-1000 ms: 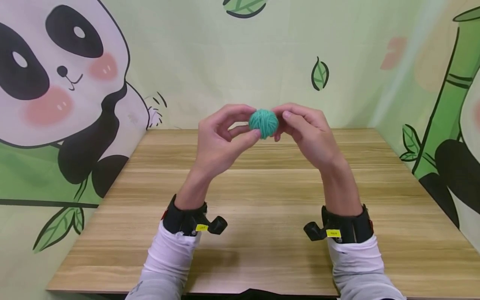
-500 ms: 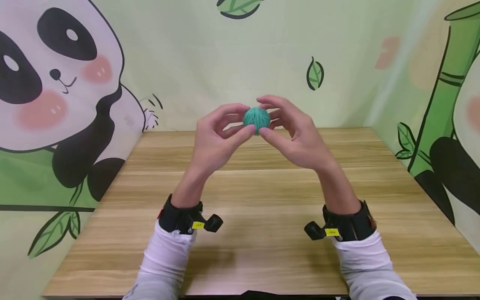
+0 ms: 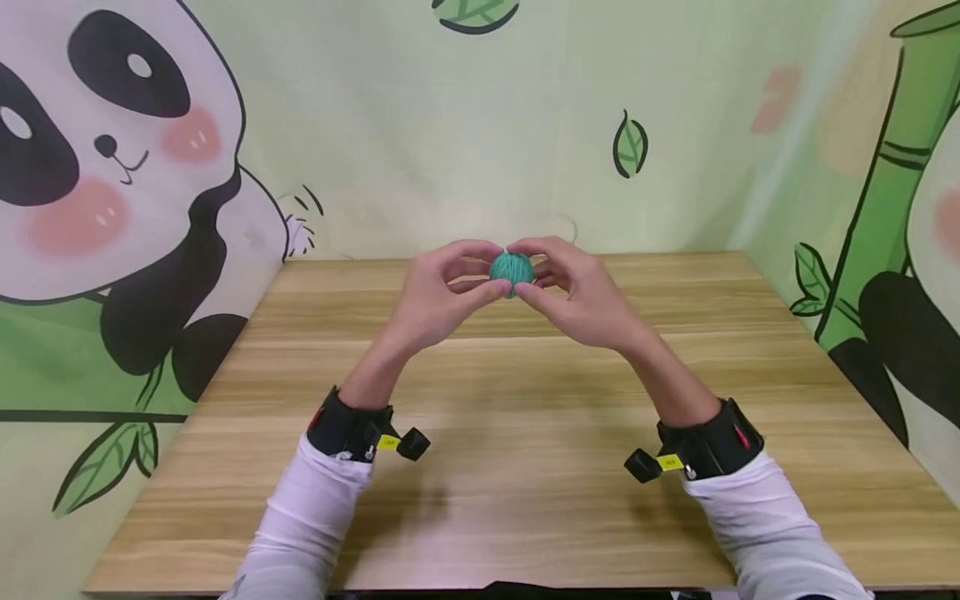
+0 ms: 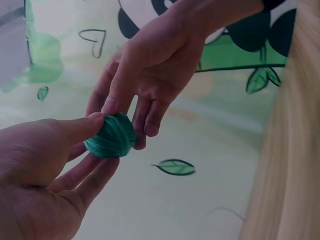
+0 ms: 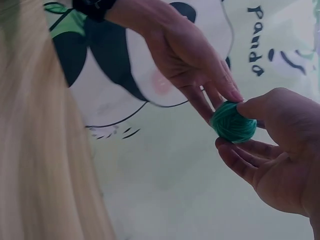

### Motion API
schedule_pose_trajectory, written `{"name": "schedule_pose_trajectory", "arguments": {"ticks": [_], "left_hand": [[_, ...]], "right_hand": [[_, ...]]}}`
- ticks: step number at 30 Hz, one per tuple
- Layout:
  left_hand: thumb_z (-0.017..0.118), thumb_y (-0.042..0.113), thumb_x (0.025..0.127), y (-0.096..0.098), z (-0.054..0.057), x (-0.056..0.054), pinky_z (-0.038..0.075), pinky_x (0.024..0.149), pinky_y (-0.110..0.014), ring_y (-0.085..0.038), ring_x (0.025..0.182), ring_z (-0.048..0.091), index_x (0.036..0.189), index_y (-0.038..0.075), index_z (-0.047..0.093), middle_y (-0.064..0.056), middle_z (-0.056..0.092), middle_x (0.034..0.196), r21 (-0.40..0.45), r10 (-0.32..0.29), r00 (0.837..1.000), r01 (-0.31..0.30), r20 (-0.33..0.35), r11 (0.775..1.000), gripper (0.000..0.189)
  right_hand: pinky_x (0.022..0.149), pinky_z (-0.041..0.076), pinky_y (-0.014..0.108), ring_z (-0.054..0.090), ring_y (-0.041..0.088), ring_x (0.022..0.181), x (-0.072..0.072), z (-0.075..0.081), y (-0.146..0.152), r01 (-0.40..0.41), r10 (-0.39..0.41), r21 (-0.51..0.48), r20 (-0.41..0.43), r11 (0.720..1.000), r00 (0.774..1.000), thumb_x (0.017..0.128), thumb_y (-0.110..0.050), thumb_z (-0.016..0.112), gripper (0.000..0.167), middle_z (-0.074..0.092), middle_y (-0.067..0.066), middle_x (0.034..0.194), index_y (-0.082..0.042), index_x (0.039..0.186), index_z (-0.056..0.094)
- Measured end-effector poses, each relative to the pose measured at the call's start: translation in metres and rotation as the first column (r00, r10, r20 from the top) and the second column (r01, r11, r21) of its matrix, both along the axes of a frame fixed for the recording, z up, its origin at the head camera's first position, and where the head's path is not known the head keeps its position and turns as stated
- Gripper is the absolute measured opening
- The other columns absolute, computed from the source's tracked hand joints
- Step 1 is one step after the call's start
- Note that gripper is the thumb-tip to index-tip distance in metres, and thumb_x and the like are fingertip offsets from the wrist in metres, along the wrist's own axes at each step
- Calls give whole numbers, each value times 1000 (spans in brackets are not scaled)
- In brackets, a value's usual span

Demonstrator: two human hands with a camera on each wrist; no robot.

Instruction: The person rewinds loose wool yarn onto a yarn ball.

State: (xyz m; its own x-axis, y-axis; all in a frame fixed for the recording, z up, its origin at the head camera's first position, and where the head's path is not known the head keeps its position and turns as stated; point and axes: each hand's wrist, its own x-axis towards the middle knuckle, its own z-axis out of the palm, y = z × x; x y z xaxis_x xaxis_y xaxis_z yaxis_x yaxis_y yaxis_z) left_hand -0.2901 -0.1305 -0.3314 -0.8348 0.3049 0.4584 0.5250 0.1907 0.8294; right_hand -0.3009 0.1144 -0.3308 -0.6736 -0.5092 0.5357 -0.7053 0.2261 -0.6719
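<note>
A small ball of teal yarn (image 3: 512,271) is held up over the far part of the table, between both hands. My left hand (image 3: 438,292) pinches it from the left, thumb at the near side and fingers behind. From the right, my right hand (image 3: 581,292) pinches it the same way, the two thumb tips close together. In the left wrist view the wound strands of the yarn ball (image 4: 112,136) show plainly between the fingertips. The right wrist view shows the yarn ball (image 5: 233,122) with thumbs above and fingers below. Fingers hide parts of its sides.
The wooden table (image 3: 480,433) spreads beneath the arms. Behind it hangs a pale green backdrop (image 3: 375,125) printed with pandas, leaves and bamboo. Each wrist wears a black band (image 3: 712,437) with a small camera.
My right hand's fingers have shifted from the ball's right side to a thumb-and-finger pinch like the left's. Both hands and the yarn ball have then come lower in the head view.
</note>
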Motion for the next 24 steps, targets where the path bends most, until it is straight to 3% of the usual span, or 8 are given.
{"name": "schedule_pose_trajectory", "arguments": {"ticks": [5,10,15,20,24], "left_hand": [[86,14,102,-1,-23,-10,71,106,-41,-32,126,81,137,8,77,-12,78,137,-88,-26,997,32,73,996,37],[85,18,104,-2,-44,-21,72,105,-42,-35,129,79,138,8,76,-13,77,140,-161,-55,984,83,172,983,37],[84,19,104,-1,-65,-29,69,112,-41,-33,129,78,138,5,76,-14,78,137,-256,-65,982,110,178,960,37],[86,19,103,2,-81,-31,68,113,-41,-32,126,80,135,4,79,-15,82,131,-320,-64,976,129,206,938,36],[88,17,101,2,-95,-32,69,111,-41,-34,124,81,131,2,79,-17,82,130,-348,-55,968,141,246,927,34]], "right_hand": [[104,72,41,81,32,115,-7,-24,2,-10,5,70,71,997,997,103,-1,81,52,71,17,148,-2,152,64],[101,73,44,83,33,113,-14,-45,6,-21,-4,163,152,986,988,100,2,82,57,73,17,147,-3,154,63],[103,72,50,83,32,113,-22,-65,10,-43,-12,236,227,971,974,101,-2,83,56,76,18,142,-2,154,63],[102,73,47,82,33,113,-25,-82,12,-55,-26,277,281,959,959,100,-2,84,50,78,21,132,5,146,66],[100,73,39,82,30,112,-26,-93,11,-60,-38,315,296,947,955,100,-3,85,42,80,20,128,3,138,69]]}}
